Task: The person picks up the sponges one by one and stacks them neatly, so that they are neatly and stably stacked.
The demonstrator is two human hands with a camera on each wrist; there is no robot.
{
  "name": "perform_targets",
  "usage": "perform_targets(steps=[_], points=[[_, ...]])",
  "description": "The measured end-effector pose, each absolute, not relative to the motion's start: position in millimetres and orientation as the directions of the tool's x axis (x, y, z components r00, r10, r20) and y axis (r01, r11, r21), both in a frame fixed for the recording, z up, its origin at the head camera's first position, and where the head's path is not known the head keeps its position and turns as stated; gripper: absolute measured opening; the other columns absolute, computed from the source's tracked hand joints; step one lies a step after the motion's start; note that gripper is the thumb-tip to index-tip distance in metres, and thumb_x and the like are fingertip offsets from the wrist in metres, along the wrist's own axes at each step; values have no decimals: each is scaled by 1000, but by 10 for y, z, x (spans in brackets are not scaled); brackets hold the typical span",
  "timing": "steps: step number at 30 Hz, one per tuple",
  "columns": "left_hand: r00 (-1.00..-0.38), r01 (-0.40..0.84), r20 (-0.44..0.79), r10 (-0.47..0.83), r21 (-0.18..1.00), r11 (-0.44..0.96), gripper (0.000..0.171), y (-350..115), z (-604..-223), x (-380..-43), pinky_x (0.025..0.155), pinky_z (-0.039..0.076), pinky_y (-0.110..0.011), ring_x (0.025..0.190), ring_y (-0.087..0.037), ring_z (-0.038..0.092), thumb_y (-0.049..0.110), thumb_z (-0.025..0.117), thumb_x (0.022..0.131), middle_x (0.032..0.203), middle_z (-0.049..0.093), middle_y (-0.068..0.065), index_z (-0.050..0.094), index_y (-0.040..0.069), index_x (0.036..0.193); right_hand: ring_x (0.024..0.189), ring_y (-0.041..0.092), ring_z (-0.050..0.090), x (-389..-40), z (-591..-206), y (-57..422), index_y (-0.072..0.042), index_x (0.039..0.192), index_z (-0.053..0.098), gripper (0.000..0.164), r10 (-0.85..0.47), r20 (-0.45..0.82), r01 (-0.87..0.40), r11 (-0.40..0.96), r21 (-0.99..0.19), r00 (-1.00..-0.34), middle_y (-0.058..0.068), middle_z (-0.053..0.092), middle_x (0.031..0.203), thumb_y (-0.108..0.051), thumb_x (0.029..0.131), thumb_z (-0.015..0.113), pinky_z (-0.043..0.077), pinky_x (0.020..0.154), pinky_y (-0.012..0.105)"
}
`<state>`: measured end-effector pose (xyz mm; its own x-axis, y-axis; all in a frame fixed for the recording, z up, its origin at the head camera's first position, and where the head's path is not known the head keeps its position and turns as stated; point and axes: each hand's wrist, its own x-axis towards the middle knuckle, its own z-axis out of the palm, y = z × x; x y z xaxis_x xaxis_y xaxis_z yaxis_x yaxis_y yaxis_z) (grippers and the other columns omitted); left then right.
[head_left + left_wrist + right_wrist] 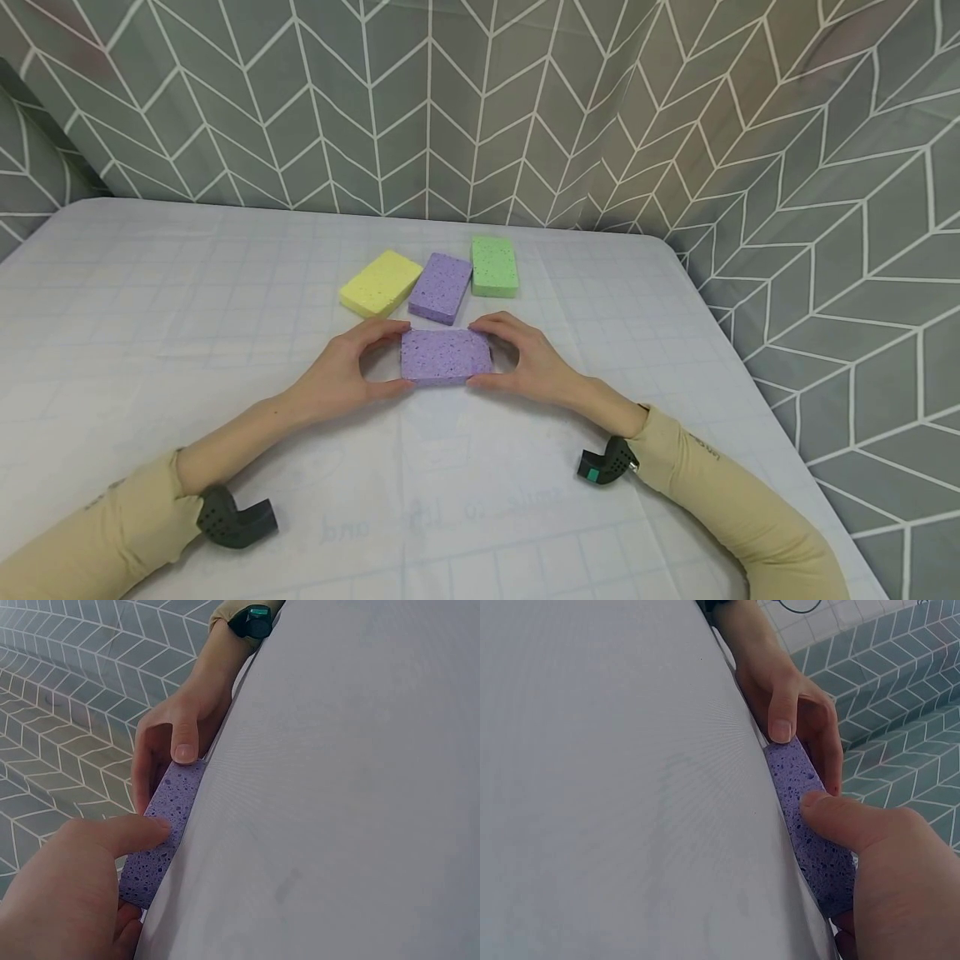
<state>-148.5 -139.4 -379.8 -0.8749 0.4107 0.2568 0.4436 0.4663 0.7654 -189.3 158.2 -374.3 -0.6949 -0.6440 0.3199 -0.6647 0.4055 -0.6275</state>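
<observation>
A purple sponge (446, 357) with a pitted surface lies lengthwise from side to side between both hands. My left hand (339, 372) pinches its left end, thumb on the near long side and fingers on the far side. At the opposite end, my right hand (534, 363) grips it the same way. Both wrist views show the thumbs pressed to the near face of the sponge (163, 840), which sits right at the tabletop. Just beyond it, a second purple sponge (441, 287) lies at a slant.
A yellow sponge (380, 283) lies left of the second purple one, and a green sponge (494, 267) stands to its right, close together. They rest on a white cloth-covered table (225, 275). Grey patterned curtains (405, 108) hang behind and along the right side.
</observation>
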Motion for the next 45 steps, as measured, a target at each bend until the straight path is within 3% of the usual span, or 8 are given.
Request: perform_targets(steps=[45], points=[[-875,445,258,410,764,467,68,-1399,-3803,-1483,110,47,-45,125,-27,58,15,86,78,134,59,-9,56,5,137,126,21,55,-1896,-3740,1592,-6,132,61,62,-646,333,-671,387,-632,-687,6,61,130,-22,78,86,43,114,37]])
